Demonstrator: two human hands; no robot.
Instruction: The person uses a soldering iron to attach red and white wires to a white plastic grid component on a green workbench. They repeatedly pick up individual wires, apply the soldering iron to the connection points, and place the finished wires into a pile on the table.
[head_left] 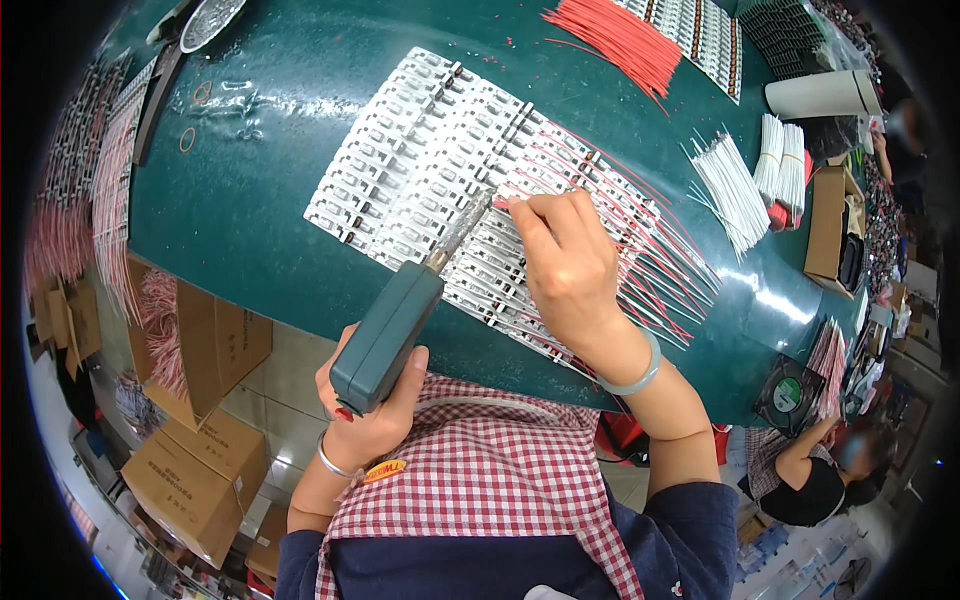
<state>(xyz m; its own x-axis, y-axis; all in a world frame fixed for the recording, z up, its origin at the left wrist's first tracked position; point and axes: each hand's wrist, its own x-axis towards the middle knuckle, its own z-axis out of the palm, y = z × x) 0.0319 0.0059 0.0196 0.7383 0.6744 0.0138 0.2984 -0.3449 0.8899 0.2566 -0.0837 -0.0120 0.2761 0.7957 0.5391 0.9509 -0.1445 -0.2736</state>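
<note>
My left hand (378, 428) is wrapped round a dark green soldering gun (388, 335). Its metal tip points up and right, onto a panel of small white parts in rows (400, 130). Close by the tip, my right hand (575, 260) pinches the end of a red wire (502, 202) against the panel, with thumb and fingertips together. Red and white wires (665, 285) fan out from the panel's right part, passing under and beside my right hand. Rows on the panel's left part carry no wires. My fingers hide the exact spot where wire and panel meet.
Loose red wires (620, 45) lie at the far side, beside another panel (695, 40). To the right are white wires (733, 195), a white cylinder (820, 94) and an open cardboard box (828, 230). Cartons (200, 485) stand left below the green table (240, 220). Another person (810, 470) sits right.
</note>
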